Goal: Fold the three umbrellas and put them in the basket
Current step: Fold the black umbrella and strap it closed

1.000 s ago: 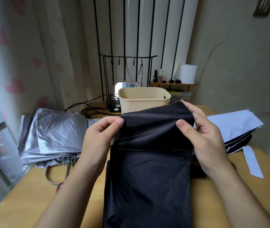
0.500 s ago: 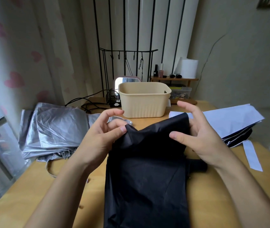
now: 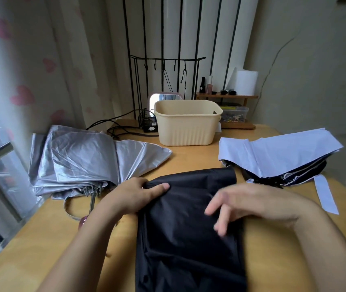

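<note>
The black umbrella [image 3: 189, 245] lies flat at lower centre of the frame. The left hand [image 3: 130, 197] pinches its upper left edge, thumb on top. The blurred right hand [image 3: 250, 203], fingers spread, is over its right side. The basket [image 3: 187, 129] stands apart, above centre.

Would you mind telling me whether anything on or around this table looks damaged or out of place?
A thin dark line runs up the right-hand wall; it looks like a crack, though it could be a cable. Otherwise nothing stands out: the basket stands upright.
</note>
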